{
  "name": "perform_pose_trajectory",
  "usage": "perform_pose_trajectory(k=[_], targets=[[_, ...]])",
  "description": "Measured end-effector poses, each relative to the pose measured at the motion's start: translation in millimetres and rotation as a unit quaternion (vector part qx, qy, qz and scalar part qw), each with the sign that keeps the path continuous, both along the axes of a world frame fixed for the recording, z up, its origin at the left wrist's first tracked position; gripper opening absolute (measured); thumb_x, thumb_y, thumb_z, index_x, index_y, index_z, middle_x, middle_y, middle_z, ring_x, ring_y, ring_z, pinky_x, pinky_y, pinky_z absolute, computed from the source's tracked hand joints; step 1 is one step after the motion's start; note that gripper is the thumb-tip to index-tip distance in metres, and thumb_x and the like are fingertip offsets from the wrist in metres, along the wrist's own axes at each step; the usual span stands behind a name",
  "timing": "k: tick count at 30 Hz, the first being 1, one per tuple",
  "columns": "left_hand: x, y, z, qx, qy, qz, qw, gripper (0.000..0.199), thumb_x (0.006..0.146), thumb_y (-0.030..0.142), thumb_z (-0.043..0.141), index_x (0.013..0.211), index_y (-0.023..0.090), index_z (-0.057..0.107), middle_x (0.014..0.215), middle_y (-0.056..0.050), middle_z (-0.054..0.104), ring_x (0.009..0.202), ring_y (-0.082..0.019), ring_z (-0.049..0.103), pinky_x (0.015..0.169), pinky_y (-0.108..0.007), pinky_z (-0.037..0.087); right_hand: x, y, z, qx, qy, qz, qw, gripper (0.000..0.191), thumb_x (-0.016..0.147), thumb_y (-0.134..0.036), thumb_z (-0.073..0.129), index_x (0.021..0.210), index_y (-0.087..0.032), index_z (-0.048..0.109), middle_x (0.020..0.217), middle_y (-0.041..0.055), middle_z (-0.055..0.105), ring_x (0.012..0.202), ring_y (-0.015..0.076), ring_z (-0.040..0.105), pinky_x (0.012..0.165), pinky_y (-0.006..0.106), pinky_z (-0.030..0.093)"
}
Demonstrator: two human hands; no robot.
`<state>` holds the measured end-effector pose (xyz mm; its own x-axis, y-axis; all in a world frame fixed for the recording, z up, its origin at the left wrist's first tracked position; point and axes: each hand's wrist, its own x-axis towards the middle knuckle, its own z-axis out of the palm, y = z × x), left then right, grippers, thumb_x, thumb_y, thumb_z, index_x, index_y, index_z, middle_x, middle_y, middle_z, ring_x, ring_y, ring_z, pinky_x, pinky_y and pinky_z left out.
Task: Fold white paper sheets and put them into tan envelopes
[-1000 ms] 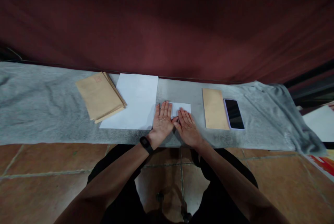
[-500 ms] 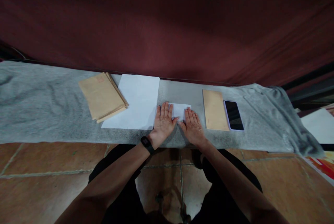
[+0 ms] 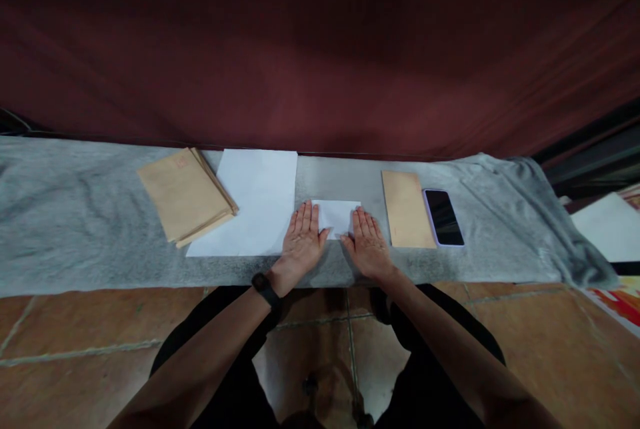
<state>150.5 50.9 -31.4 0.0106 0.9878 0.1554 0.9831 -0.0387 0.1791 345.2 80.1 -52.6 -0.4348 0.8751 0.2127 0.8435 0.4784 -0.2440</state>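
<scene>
A small folded white paper (image 3: pixel 336 217) lies flat on the grey cloth between my hands. My left hand (image 3: pixel 303 240) rests palm down over its left end, fingers stretched out and thumb pointing inward. On its right end lies my right hand (image 3: pixel 368 242), also flat with fingers extended. Larger white sheets (image 3: pixel 260 199) lie left of my left hand. A stack of brown envelopes (image 3: pixel 186 196) overlaps their left side. To the right of my right hand is a single brown envelope (image 3: pixel 410 209).
A phone (image 3: pixel 444 218) with a purple edge lies beside the single envelope. The grey cloth (image 3: pixel 65 216) covers the long narrow surface. Behind it hangs a dark red curtain (image 3: pixel 320 82). More papers (image 3: pixel 610 226) are at the far right.
My left hand has slid left along the folded paper, away from my right hand, so more of the paper shows. My right hand has hardly moved. The view has shifted slightly.
</scene>
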Motion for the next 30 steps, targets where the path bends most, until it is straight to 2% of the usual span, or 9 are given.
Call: perform_pose_trajectory(k=[4, 9, 11, 18, 22, 30], targets=[[4, -1, 2.2, 0.015, -0.001, -0.011, 1.000, 0.065, 0.107, 0.036, 0.035, 0.159, -0.002, 0.031, 0.168, -0.025, 0.030, 0.159, -0.032, 0.025, 0.130, -0.051, 0.024, -1, 0, 0.1, 0.003, 0.009, -0.004, 1.000, 0.069, 0.108, -0.046, 0.036, 0.162, -0.002, 0.030, 0.168, 0.0244, 0.031, 0.156, 0.0341, 0.031, 0.126, 0.054, 0.026], [15, -4, 3.2, 0.014, -0.010, -0.098, 0.995, 0.062, 0.107, 0.034, 0.035, 0.160, 0.002, 0.032, 0.169, -0.020, 0.032, 0.160, -0.027, 0.022, 0.131, -0.048, 0.025, -3, -1, 3.4, -0.001, 0.006, -0.007, 1.000, 0.065, 0.108, -0.040, 0.037, 0.161, -0.002, 0.032, 0.168, 0.0240, 0.032, 0.156, 0.0334, 0.032, 0.126, 0.055, 0.026], [19, -6, 2.0, 0.009, -0.014, -0.110, 0.994, 0.062, 0.107, 0.035, 0.036, 0.159, 0.003, 0.034, 0.168, -0.019, 0.033, 0.159, -0.028, 0.024, 0.130, -0.047, 0.026, -3, 0, 5.1, -0.002, 0.004, -0.009, 1.000, 0.064, 0.108, -0.037, 0.037, 0.160, -0.001, 0.033, 0.167, 0.0243, 0.033, 0.156, 0.0335, 0.032, 0.126, 0.055, 0.026], [16, -3, 0.9, -0.004, -0.008, -0.077, 0.997, 0.066, 0.105, 0.038, 0.040, 0.161, 0.004, 0.029, 0.169, -0.021, 0.031, 0.160, -0.028, 0.022, 0.130, -0.049, 0.026, -4, 2, 9.4, 0.002, 0.005, -0.021, 1.000, 0.063, 0.107, -0.036, 0.041, 0.158, -0.001, 0.037, 0.165, 0.0255, 0.037, 0.154, 0.0355, 0.035, 0.125, 0.056, 0.027], [11, 1, 1.6, -0.012, 0.001, -0.049, 0.999, 0.068, 0.105, 0.041, 0.041, 0.160, 0.002, 0.031, 0.169, -0.023, 0.029, 0.159, -0.030, 0.024, 0.130, -0.049, 0.025, 0, 7, 13.1, -0.011, 0.002, -0.024, 1.000, 0.059, 0.106, -0.032, 0.042, 0.157, -0.002, 0.040, 0.165, 0.0232, 0.039, 0.153, 0.0336, 0.037, 0.126, 0.054, 0.027], [10, 7, 5.0, -0.007, -0.001, -0.055, 0.998, 0.068, 0.106, 0.043, 0.039, 0.157, -0.001, 0.033, 0.166, -0.026, 0.032, 0.159, -0.032, 0.024, 0.130, -0.053, 0.022, 0, 39, 19.8, -0.041, 0.022, 0.007, 0.999, 0.053, 0.105, -0.024, 0.040, 0.156, -0.012, 0.045, 0.163, 0.0156, 0.045, 0.153, 0.0273, 0.037, 0.126, 0.050, 0.030]])
